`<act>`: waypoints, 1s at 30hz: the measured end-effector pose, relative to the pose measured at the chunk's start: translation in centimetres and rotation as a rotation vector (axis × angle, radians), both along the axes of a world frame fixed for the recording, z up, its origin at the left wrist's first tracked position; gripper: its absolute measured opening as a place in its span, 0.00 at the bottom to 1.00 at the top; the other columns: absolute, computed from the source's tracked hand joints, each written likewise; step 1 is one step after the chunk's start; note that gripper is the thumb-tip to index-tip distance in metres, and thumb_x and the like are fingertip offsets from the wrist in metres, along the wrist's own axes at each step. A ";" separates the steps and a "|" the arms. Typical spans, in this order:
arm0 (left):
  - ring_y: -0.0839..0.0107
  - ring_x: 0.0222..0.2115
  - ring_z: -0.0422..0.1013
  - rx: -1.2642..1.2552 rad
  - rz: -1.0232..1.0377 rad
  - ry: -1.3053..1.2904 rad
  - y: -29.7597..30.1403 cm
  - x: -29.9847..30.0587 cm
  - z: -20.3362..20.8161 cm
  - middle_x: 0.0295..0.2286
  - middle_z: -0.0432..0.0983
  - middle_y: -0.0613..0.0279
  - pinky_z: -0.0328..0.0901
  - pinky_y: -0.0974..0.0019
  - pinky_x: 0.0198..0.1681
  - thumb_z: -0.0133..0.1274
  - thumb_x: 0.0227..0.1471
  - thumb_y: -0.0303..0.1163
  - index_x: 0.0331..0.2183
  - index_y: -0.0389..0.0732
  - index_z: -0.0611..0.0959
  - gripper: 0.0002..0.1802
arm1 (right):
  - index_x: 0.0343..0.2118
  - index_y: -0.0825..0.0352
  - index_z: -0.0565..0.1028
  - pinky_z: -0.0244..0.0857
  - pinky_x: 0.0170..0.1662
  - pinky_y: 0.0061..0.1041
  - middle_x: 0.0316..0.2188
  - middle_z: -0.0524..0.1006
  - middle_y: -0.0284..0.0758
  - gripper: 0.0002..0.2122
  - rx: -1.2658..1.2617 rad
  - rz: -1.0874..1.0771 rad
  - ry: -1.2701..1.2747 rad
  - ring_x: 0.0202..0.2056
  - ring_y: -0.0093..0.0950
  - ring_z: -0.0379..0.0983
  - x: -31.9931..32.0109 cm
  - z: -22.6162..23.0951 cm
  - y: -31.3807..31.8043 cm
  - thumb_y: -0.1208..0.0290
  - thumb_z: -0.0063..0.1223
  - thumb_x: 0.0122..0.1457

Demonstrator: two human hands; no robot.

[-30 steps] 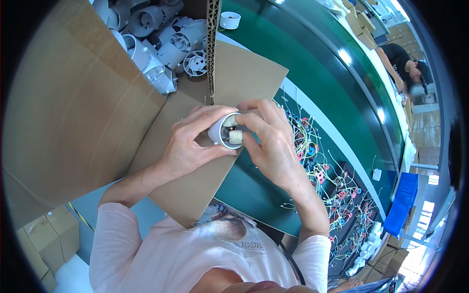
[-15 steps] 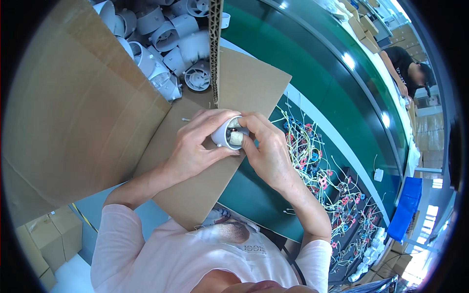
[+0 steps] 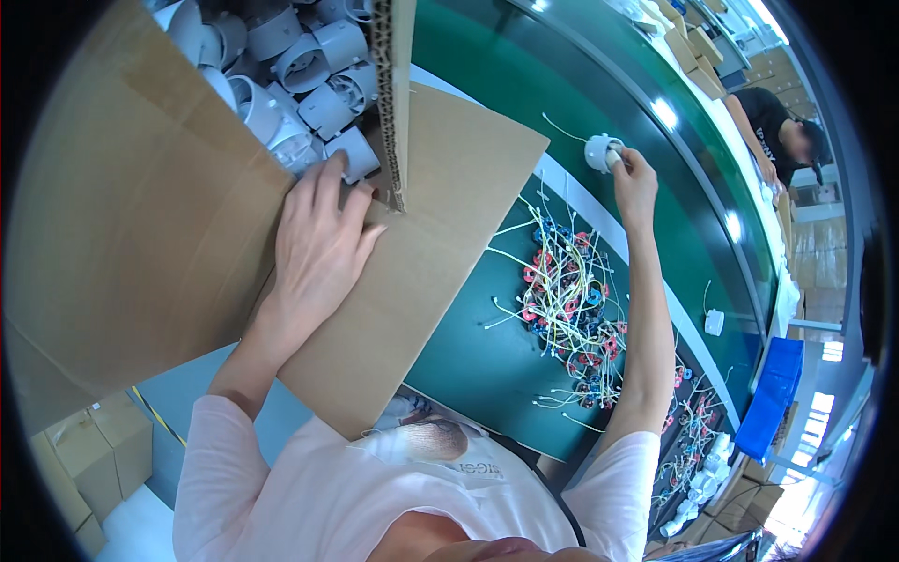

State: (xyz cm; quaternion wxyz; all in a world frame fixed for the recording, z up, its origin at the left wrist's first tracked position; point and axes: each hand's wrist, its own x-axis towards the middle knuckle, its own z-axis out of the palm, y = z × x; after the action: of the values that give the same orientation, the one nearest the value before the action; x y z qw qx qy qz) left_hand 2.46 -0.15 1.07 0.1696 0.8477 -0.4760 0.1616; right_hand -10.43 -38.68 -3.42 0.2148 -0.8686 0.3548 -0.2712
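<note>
Over the green conveyor belt (image 3: pixel 562 84), my right hand (image 3: pixel 635 183) pinches a round white plastic housing (image 3: pixel 598 152) by its rim. A thin pale wire with a small end sticks out from it to the upper left. Pale covers wrap fingertips of this hand. My left hand (image 3: pixel 323 234) lies at the lower opening of a large cardboard box (image 3: pixel 140 225), its fingers stretched out and the thumb apart. Those fingertips reach the nearest loose housing (image 3: pixel 353 154), at the edge of a pile of similar light grey housings (image 3: pixel 309 66); whether they touch it I cannot tell.
A cardboard flap (image 3: pixel 459 178) spreads out below the box. Right of it lies a tangle of small red, blue and black motor-like parts with wires (image 3: pixel 567 300). A wired white housing (image 3: pixel 714 322) and a blue bin (image 3: pixel 772 398) are farther right. Another person (image 3: pixel 773 131) works across the belt.
Both hands were together on the housing above the flap. My right hand has carried it up and right over the belt; my left has let go and moved left to the box opening.
</note>
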 end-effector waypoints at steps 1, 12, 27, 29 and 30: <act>0.49 0.50 0.59 -0.040 -0.007 0.038 0.6 -0.5 0.1 0.49 0.61 0.46 0.58 0.51 0.52 0.59 0.40 0.28 0.41 0.37 0.75 0.22 | 0.39 0.71 0.76 0.66 0.35 0.28 0.27 0.77 0.41 0.13 0.000 -0.011 0.004 0.28 0.32 0.73 0.0 -1.3 -1.0 0.70 0.51 0.53; 0.57 0.42 0.68 -0.025 -0.135 0.243 4.3 0.3 -0.3 0.39 0.71 0.51 0.62 0.58 0.47 0.49 0.47 0.15 0.40 0.36 0.76 0.16 | 0.32 0.67 0.74 0.66 0.33 0.37 0.24 0.74 0.39 0.08 -0.187 0.786 0.208 0.30 0.42 0.72 -2.3 6.1 16.6 0.82 0.52 0.48; 0.56 0.51 0.62 -0.117 -0.199 0.739 4.1 -0.6 1.3 0.46 0.66 0.54 0.58 0.61 0.53 0.56 0.37 0.21 0.42 0.38 0.73 0.25 | 0.36 0.65 0.73 0.66 0.40 0.36 0.34 0.71 0.38 0.09 -0.256 0.577 0.428 0.39 0.38 0.71 -3.7 3.5 13.7 0.76 0.52 0.50; 0.56 0.52 0.62 -0.038 -0.229 0.771 4.9 -0.6 1.3 0.48 0.63 0.53 0.58 0.61 0.54 0.57 0.36 0.19 0.46 0.40 0.70 0.30 | 0.37 0.68 0.72 0.67 0.40 0.34 0.34 0.73 0.40 0.09 0.041 0.592 0.440 0.38 0.39 0.72 -3.3 4.5 14.2 0.80 0.50 0.52; 0.56 0.52 0.62 -0.042 -0.226 0.771 5.0 -0.5 1.0 0.48 0.63 0.53 0.58 0.61 0.54 0.57 0.36 0.19 0.46 0.40 0.70 0.30 | 0.37 0.68 0.72 0.67 0.40 0.34 0.34 0.73 0.40 0.09 0.039 0.596 0.441 0.38 0.39 0.72 -3.5 4.5 14.4 0.80 0.50 0.52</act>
State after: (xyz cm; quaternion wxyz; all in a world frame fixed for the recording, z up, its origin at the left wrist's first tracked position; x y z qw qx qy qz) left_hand 1.99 4.86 2.10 0.3696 0.7849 -0.4642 -0.1784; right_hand -13.90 -24.25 1.08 0.2191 -0.9671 0.1292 0.0038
